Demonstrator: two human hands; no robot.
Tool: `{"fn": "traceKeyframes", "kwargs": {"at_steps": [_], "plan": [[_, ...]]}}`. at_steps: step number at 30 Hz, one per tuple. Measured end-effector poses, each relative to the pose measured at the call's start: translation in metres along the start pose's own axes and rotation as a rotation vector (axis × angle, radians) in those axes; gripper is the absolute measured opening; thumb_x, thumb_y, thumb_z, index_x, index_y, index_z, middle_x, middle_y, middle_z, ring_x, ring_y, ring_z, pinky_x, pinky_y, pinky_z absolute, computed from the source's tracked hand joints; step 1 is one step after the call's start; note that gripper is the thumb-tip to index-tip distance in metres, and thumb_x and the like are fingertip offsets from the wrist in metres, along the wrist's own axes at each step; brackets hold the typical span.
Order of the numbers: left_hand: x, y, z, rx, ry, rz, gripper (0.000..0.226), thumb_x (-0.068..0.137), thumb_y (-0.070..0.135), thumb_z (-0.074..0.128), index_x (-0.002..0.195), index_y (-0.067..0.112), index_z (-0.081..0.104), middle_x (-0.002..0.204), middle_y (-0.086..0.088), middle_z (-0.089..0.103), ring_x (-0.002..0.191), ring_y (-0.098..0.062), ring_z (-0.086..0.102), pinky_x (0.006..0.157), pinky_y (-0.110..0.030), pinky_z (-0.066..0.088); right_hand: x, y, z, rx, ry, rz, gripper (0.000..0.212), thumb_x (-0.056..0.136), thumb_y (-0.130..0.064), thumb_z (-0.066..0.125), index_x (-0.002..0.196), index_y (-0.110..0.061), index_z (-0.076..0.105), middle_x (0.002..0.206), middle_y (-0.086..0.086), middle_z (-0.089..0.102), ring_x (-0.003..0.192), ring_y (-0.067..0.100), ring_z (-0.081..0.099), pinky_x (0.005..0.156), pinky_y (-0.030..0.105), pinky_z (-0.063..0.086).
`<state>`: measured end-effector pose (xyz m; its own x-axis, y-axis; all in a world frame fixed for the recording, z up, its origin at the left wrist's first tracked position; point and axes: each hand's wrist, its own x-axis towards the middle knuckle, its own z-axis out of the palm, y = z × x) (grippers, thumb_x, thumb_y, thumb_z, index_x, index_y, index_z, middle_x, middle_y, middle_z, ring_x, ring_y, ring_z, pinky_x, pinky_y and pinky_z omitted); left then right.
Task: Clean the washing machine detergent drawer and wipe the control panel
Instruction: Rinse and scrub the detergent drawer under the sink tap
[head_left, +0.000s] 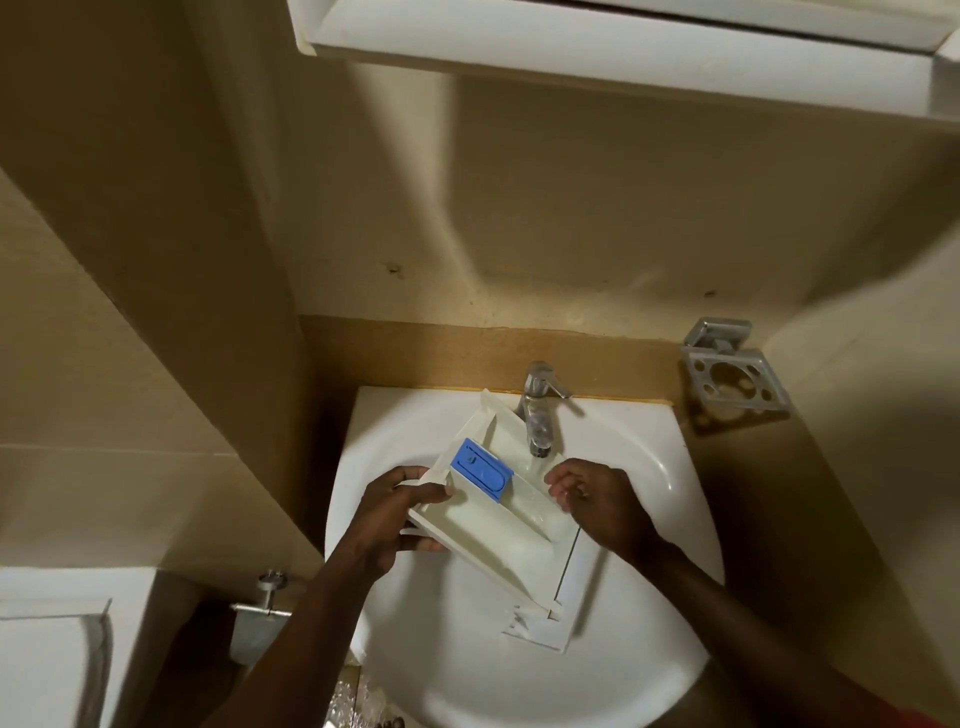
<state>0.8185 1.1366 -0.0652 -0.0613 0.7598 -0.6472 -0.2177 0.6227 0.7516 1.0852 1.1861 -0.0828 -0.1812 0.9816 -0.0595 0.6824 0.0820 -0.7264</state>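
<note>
right now the white plastic detergent drawer (488, 525) sits tilted over the round white sink (649, 467), a blue rectangular insert (481, 470) in its far compartment. left hand (400, 512) has its grip clenched on the drawer's left edge; right hand (597, 499) rests curled at the right edge, fingers loose, grasping nothing. chrome tap (540, 410) just beyond, open basin below.

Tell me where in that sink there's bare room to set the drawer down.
The near part of the sink bowl, between the detergent drawer and the front rim, is bare. The flat ledge right of the tap is bare too. It is crowded mid-bowl, where the left hand, right hand and drawer meet under the tap.
</note>
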Motion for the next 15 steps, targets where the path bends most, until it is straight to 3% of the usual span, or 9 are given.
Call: {"fn": "traceKeyframes", "kwargs": {"at_steps": [4, 8, 10, 12, 15], "plan": [[-0.001, 0.0, 0.006, 0.018, 0.017, -0.028, 0.038, 0.073, 0.015, 0.079, 0.107, 0.007, 0.064, 0.102, -0.02, 0.072, 0.091, -0.037, 0.071, 0.073, -0.059, 0.06, 0.005, 0.003, 0.007, 0.042, -0.073, 0.094, 0.037, 0.086, 0.011, 0.045, 0.105, -0.008, 0.071, 0.1, 0.002, 0.072, 0.092, 0.01, 0.068, 0.086, 0.01, 0.049], [-0.003, 0.004, 0.012, 0.026, -0.007, -0.067, 0.038, 0.074, 0.022, 0.075, 0.107, 0.006, 0.067, 0.096, -0.019, 0.069, 0.085, -0.036, 0.069, 0.071, -0.056, 0.061, 0.013, -0.004, 0.004, 0.088, -0.142, 0.155, 0.036, 0.089, 0.007, 0.049, 0.112, -0.009, 0.07, 0.111, 0.003, 0.071, 0.104, 0.013, 0.067, 0.1, 0.028, 0.05], [-0.004, 0.009, 0.015, 0.027, -0.017, -0.078, 0.036, 0.075, 0.023, 0.073, 0.106, 0.008, 0.07, 0.094, -0.019, 0.069, 0.082, -0.036, 0.069, 0.07, -0.055, 0.061, 0.023, -0.011, 0.001, 0.078, -0.207, 0.248, 0.033, 0.09, 0.003, 0.048, 0.111, -0.009, 0.07, 0.109, 0.006, 0.069, 0.102, 0.02, 0.065, 0.093, 0.03, 0.052], [-0.004, 0.012, 0.017, 0.028, -0.02, -0.071, 0.034, 0.076, 0.023, 0.072, 0.107, 0.008, 0.069, 0.093, -0.02, 0.069, 0.081, -0.035, 0.069, 0.071, -0.054, 0.061, 0.031, -0.02, -0.002, 0.096, -0.304, 0.352, 0.026, 0.092, -0.008, 0.048, 0.104, -0.014, 0.07, 0.094, 0.005, 0.065, 0.088, 0.02, 0.059, 0.076, 0.03, 0.048], [-0.004, 0.012, 0.017, 0.032, -0.018, -0.038, 0.039, 0.077, 0.021, 0.073, 0.11, 0.003, 0.062, 0.094, -0.02, 0.067, 0.084, -0.035, 0.069, 0.069, -0.055, 0.061, 0.04, -0.025, -0.001, -0.086, -0.355, 0.311, 0.027, 0.095, -0.02, 0.047, 0.115, -0.019, 0.065, 0.105, 0.004, 0.066, 0.095, 0.02, 0.06, 0.078, 0.028, 0.044]]}}
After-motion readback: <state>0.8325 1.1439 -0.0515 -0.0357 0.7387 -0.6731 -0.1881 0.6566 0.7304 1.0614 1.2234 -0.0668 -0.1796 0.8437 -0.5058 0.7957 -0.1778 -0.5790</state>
